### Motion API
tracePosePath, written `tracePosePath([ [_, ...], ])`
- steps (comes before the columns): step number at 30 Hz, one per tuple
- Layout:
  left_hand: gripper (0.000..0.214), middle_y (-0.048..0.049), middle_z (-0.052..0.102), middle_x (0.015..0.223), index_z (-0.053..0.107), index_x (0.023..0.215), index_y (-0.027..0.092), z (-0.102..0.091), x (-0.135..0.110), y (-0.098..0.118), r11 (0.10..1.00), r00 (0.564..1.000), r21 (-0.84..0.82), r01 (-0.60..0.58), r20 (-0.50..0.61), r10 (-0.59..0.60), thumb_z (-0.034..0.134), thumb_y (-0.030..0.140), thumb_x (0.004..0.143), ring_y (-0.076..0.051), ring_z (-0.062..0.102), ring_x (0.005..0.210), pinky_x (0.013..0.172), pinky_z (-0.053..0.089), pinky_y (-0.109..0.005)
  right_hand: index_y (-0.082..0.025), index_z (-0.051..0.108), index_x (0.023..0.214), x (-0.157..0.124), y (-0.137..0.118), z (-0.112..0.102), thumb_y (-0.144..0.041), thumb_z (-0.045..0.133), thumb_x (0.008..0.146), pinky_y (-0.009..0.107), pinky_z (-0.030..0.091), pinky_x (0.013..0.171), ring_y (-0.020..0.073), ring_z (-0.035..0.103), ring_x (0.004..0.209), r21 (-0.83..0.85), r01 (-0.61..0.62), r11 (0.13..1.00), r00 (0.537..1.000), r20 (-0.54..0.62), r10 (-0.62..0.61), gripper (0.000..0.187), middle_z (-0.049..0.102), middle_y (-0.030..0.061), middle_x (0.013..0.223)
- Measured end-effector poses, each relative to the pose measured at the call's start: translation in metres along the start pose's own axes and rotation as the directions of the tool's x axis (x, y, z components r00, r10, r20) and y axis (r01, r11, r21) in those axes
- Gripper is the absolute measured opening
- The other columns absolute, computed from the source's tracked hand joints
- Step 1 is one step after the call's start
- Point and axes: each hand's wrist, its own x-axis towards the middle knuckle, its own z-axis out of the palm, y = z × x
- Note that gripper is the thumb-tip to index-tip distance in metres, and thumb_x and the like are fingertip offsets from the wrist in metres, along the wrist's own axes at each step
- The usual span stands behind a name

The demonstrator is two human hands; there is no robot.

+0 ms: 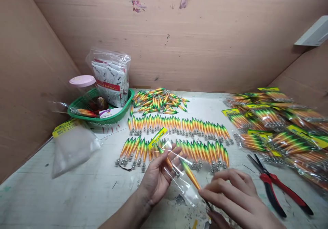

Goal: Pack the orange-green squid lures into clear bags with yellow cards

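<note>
My left hand (157,177) is closed on a clear plastic bag (188,189) with a yellow "BCT LURE" header (156,138). One orange and green fishing lure lies inside that bag, against my fingers. In my right hand (233,196), the fingertips pinch another fishing lure (190,174) by its hook end. Its green tip points up and left, at the bag; whether it is inside the opening I cannot tell. Just beyond both hands, two rows of matching lures (153,122) lie side by side with their hooks toward me.
A loose heap of lures (160,100) lies at the back. Filled bags (268,116) pile up at right, near red-handled pliers (271,181). At left are a green basket (112,119) holding packets and a lidded cup, and unfilled bags (74,147). Cardboard walls (166,41) surround the table.
</note>
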Motion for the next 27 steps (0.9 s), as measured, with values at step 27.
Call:
tracePosePath([
  [27,0.040,-0.0200,0.055,0.122,0.044,0.127,0.003,0.007,-0.002,0.000,0.999,0.998,-0.034,0.019,-0.064,-0.021,0.049,0.017,0.091,-0.029,0.057,0.109,0.091,0.052,-0.042,-0.020,0.059,0.103,-0.109,0.092,0.036,-0.032,0.056,0.085,0.023,0.052,0.064,0.0151,0.062,0.082,-0.022,-0.602,0.798,0.795,0.076,0.602,0.022,0.061,0.0049,0.092],
])
